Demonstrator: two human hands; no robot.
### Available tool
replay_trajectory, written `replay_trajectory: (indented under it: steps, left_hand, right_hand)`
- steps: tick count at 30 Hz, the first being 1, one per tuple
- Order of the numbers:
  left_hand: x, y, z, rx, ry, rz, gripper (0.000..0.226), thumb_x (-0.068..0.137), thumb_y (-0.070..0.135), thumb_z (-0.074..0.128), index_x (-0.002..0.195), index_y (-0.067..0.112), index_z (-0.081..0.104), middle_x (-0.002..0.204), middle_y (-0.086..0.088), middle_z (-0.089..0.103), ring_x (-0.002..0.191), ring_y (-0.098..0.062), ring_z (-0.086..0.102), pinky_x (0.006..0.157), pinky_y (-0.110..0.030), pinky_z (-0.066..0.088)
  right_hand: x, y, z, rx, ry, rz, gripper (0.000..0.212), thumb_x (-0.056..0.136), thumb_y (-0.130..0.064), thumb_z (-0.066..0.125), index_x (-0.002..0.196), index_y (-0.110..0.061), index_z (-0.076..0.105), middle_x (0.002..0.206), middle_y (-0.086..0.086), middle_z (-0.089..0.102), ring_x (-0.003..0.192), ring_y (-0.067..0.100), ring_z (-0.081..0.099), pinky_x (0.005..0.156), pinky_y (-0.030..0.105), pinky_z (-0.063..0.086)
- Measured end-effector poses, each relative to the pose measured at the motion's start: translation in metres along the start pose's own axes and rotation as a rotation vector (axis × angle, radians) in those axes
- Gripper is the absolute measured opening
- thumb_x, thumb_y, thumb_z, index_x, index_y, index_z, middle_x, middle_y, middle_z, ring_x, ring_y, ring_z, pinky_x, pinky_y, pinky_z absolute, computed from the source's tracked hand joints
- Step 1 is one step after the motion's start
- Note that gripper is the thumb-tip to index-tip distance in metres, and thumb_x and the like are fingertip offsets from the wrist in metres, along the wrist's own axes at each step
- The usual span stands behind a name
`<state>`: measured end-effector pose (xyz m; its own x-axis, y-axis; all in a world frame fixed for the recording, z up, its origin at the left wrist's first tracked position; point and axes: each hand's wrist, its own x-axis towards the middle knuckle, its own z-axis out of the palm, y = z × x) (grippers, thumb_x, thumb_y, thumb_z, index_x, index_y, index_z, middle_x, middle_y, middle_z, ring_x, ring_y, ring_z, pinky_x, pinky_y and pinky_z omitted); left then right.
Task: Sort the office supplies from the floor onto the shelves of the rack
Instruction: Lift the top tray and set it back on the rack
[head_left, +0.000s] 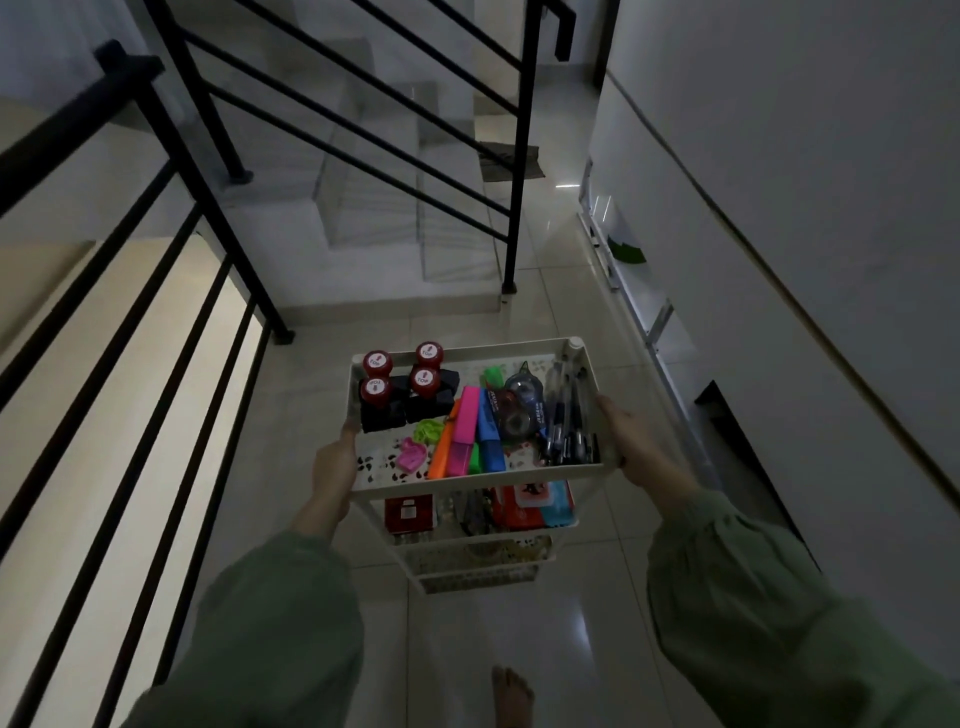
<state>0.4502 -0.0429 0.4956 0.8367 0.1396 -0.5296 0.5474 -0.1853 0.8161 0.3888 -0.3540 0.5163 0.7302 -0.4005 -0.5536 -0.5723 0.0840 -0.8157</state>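
Rack (470, 486) loaded, sorting looks finished; carry or reposition step
Left hand (332, 462) and right hand (631, 441) clasp top shelf's side edges; stamps (402, 387) at its far-left corner; next: set down level

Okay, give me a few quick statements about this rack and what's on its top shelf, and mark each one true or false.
1. Both hands grip the rack: the left hand and right hand hold opposite sides of the top shelf. True.
2. The red-topped stamps sit at the shelf's right side. False: they stand at the far left corner.
3. The pens lie along the right side. True.
4. The highlighters stand upright in a cup. False: they lie flat mid-shelf.
5. The lower shelf is bare. False: red and blue packages show there.
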Motion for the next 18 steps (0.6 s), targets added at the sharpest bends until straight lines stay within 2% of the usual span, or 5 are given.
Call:
replay_trajectory:
  steps: [3,7,10,13,18]
  left_hand:
    - [0.007,-0.005,0.000,-0.016,0.017,-0.007,0.060,0.089,0.058,0.043,0.085,0.002,0.064,0.079,-0.018,0.065,0.063,-0.025,0.060,0.060,-0.031,0.045]
    - [0.011,-0.004,0.001,-0.023,0.035,0.005,0.059,0.090,0.057,0.042,0.090,0.003,0.064,0.082,-0.017,0.066,0.067,-0.026,0.061,0.061,-0.031,0.046]
    - [0.010,-0.006,0.002,0.002,0.037,0.011,0.057,0.092,0.056,0.039,0.085,0.006,0.064,0.079,-0.015,0.066,0.066,-0.026,0.062,0.060,-0.031,0.047]
    - [0.012,-0.007,0.003,0.025,0.054,0.047,0.053,0.096,0.049,0.035,0.076,0.007,0.060,0.072,-0.012,0.063,0.062,-0.022,0.059,0.055,-0.028,0.044]
    - [0.022,-0.007,0.000,0.066,0.011,0.087,0.055,0.095,0.050,0.036,0.079,0.004,0.062,0.076,-0.017,0.064,0.062,-0.025,0.059,0.055,-0.027,0.044]
  right_hand:
    - [0.009,0.003,0.000,0.021,0.015,0.005,0.047,0.096,-0.040,0.043,0.109,0.001,0.061,0.086,0.010,0.064,0.072,0.022,0.061,0.065,0.030,0.051]
    - [0.015,0.008,0.002,0.133,0.033,0.006,0.033,0.094,-0.038,0.049,0.086,-0.009,0.064,0.078,0.005,0.065,0.062,0.015,0.064,0.053,0.022,0.053]
    - [0.014,0.011,0.004,0.198,0.069,-0.011,0.028,0.094,-0.033,0.051,0.077,-0.012,0.062,0.070,0.003,0.065,0.053,0.011,0.064,0.044,0.016,0.051]
    - [0.012,0.011,0.005,0.254,0.124,-0.030,0.027,0.093,-0.028,0.055,0.074,-0.011,0.063,0.056,-0.002,0.066,0.042,0.004,0.062,0.041,0.013,0.049]
    - [0.005,0.007,0.009,0.275,0.171,-0.031,0.027,0.092,-0.027,0.056,0.072,-0.011,0.061,0.069,0.005,0.062,0.056,0.014,0.061,0.040,0.014,0.048]
